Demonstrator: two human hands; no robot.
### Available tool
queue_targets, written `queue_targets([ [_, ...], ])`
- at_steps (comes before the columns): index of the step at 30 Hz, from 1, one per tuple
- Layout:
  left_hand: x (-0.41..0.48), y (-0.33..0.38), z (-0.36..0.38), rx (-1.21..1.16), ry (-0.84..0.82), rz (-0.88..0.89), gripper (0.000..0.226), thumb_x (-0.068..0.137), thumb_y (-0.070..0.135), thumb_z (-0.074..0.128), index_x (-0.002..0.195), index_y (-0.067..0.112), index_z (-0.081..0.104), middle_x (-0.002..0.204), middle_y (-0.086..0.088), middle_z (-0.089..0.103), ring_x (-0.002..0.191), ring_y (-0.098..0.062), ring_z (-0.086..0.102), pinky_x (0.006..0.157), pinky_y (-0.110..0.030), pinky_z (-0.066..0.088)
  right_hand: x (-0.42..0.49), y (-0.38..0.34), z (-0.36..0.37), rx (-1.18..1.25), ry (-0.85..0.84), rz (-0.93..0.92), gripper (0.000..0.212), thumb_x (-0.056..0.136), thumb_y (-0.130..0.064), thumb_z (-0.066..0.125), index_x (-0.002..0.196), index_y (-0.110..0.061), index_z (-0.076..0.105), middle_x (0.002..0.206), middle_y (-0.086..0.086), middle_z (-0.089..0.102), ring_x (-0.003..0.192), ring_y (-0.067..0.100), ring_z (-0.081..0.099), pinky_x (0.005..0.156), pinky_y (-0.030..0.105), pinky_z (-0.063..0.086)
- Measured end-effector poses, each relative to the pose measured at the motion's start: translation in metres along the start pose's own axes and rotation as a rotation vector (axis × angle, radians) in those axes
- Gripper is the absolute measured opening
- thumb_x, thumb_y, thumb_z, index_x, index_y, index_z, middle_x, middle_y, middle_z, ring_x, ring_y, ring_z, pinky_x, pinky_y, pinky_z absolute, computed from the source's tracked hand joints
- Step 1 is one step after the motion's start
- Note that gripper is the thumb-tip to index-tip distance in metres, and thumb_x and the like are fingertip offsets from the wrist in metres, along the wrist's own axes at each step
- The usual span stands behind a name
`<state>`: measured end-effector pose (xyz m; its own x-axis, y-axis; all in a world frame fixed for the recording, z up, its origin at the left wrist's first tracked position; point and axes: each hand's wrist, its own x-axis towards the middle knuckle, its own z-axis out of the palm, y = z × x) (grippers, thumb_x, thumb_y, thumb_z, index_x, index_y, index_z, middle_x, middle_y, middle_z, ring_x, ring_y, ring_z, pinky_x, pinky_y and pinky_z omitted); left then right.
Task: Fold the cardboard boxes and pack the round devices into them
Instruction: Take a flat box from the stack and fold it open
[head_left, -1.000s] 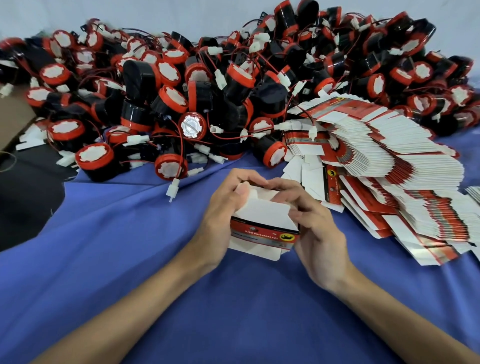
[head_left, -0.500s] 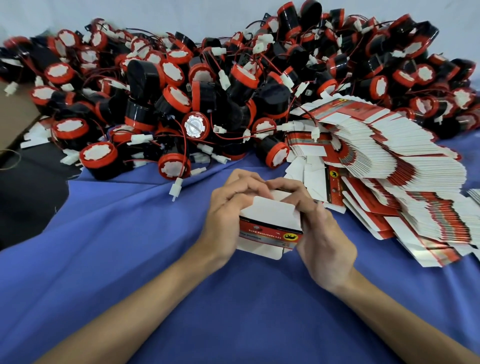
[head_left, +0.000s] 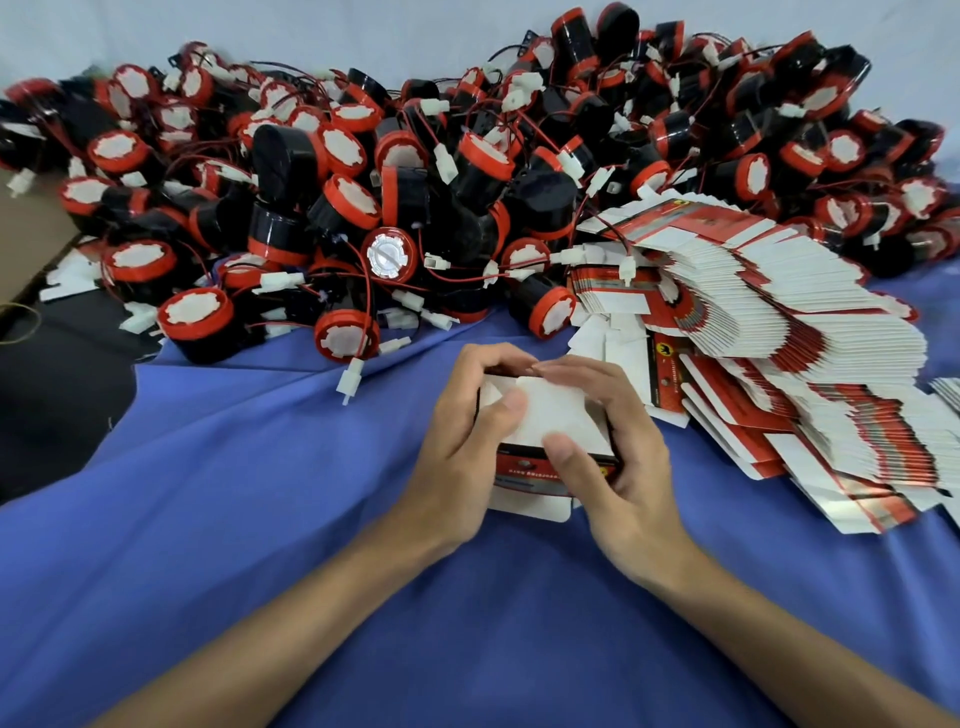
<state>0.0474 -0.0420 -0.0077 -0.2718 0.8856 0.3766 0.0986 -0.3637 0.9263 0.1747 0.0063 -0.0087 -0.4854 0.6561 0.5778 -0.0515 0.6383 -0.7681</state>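
- The small white-and-red cardboard box (head_left: 558, 415) sits at the centre of the frame, just above the blue cloth-covered surface (head_left: 260, 519); it lies between the two hands, its long axis running left to right across the frame; the red printed side faces the lower edge of the frame.
- The left hand (head_left: 457, 457) grips the box's left end, fingers curled over the far edge, thumb pressing on the white top flap; the right hand (head_left: 628, 483) wraps the right end the same way, thumb flat on the near part of that flap.
- Neither hand is spread; both are curled round the box; a loose white flap juts out beneath it, so that end looks not yet tucked, and the folding seems unfinished.
- The heap of round black devices with red rims (head_left: 363, 208) fills the upper half of the frame, above and to the left of the box; its nearest pieces lie closer to the left hand, which would probably have the shorter reach.
- The fanned stack of flat white-and-red cardboard blanks (head_left: 779, 332) lies at the right, just beside the right hand.
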Motion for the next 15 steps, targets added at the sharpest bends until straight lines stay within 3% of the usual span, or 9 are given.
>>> queue_targets([
  [3, 0.0003, -0.0003, 0.0001, 0.025, 0.045, 0.035, 0.011, 0.090, 0.022, 0.047, 0.101, 0.024, 0.051, 0.096, 0.021, 0.057, 0.086, 0.001, 0.055, 0.074, -0.012, 0.043, 0.0008, 0.0013, -0.0022, -0.116, -0.043, -0.024, 0.036, 0.089, -0.029, 0.053, 0.121, -0.015, 0.052, 0.124, 0.006, 0.050, 0.117, 0.010, 0.051, 0.094, 0.019, 0.041],
  [5, 0.0015, -0.0007, -0.0004, 0.059, 0.083, 0.063, 0.013, 0.092, 0.016, 0.045, 0.099, 0.025, 0.051, 0.096, 0.020, 0.057, 0.087, 0.001, 0.054, 0.076, -0.012, 0.042, 0.0025, 0.0022, -0.0041, -0.220, -0.064, -0.033, 0.041, 0.091, -0.038, 0.052, 0.122, -0.012, 0.055, 0.126, 0.005, 0.047, 0.121, 0.005, 0.046, 0.098, 0.014, 0.036],
  [7, 0.0019, -0.0015, -0.0014, 0.087, 0.089, 0.082, 0.007, 0.091, 0.023, 0.045, 0.094, 0.023, 0.052, 0.095, 0.010, 0.056, 0.087, -0.001, 0.053, 0.077, -0.013, 0.041, 0.0039, 0.0031, -0.0051, -0.277, -0.074, -0.045, 0.046, 0.092, -0.042, 0.050, 0.119, -0.006, 0.060, 0.125, 0.006, 0.046, 0.120, 0.003, 0.044, 0.099, 0.012, 0.035],
  [9, 0.0024, -0.0029, -0.0011, 0.135, 0.095, 0.093, 0.017, 0.089, 0.030, 0.041, 0.087, 0.019, 0.053, 0.095, 0.002, 0.055, 0.089, -0.004, 0.053, 0.079, -0.013, 0.040, 0.0048, 0.0038, -0.0056, -0.284, -0.065, -0.068, 0.041, 0.090, -0.034, 0.053, 0.114, -0.003, 0.064, 0.119, 0.009, 0.050, 0.114, 0.005, 0.048, 0.097, 0.014, 0.037],
  [15, 0.0045, -0.0047, 0.0001, 0.223, 0.132, 0.100, 0.025, 0.086, 0.034, 0.042, 0.070, 0.016, 0.044, 0.093, 0.002, 0.055, 0.085, -0.005, 0.053, 0.077, -0.016, 0.040, 0.0050, 0.0045, -0.0076, -0.263, -0.049, -0.063, 0.036, 0.087, -0.032, 0.056, 0.101, -0.002, 0.070, 0.109, 0.002, 0.053, 0.108, 0.016, 0.055, 0.093, 0.021, 0.043],
])
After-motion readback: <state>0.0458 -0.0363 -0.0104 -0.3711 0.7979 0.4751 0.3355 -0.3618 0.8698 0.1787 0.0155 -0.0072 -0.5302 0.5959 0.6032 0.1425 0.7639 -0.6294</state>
